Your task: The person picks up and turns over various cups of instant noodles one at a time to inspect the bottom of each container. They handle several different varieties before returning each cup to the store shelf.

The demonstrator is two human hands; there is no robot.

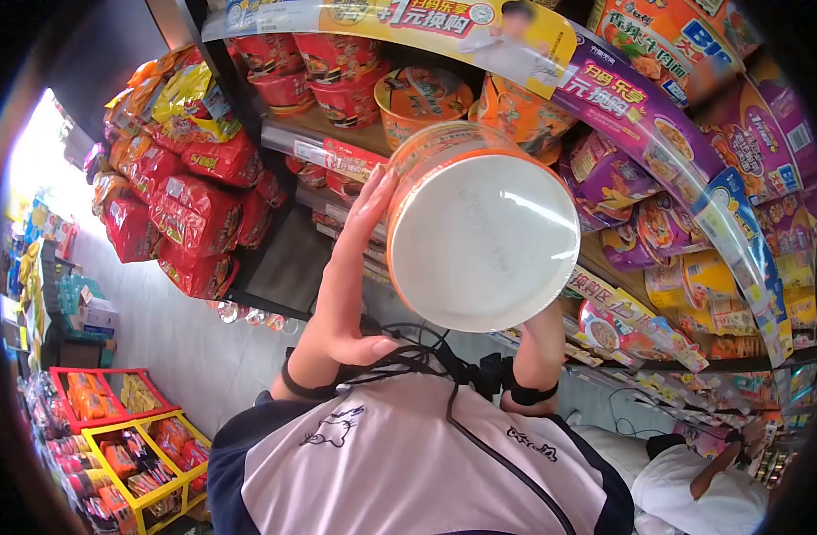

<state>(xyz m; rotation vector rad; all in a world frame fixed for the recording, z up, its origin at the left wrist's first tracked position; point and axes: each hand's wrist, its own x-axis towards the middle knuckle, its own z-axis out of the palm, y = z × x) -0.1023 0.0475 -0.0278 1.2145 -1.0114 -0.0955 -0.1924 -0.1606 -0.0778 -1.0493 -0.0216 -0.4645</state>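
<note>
I have a big round tub (pixel 485 241) in front of me, at the upper middle of my view, between my body and the shelf (pixel 359 134). Its white flat end is turned to my face, with faint marks which I cannot read, and a bright shine is on its right part. Its side is orange where I can see it.

My left hand (pixel 350 276) is wide: the fingers are long and nearly straight, and they lie along the left side of the tub, while the thumb stands well apart from them, below and not touching it. My right hand (pixel 544 332) is behind the lower right edge of the tub. Its fingers are hidden, so I cannot tell if it is wide or narrow, or how it grips. Each wrist has a dark band.

Behind the tub, on the shelf, there are red tubs (pixel 344 100) and orange tubs (pixel 423 100), and to the right some purple packages (pixel 609 169). Red noodle bags (pixel 194 214) are piled at the left. Lower left, I see a red basket (pixel 114 414) and a yellow basket (pixel 134 426). At the lower right is another person (pixel 707 490), in white top, well apart from my hands.
</note>
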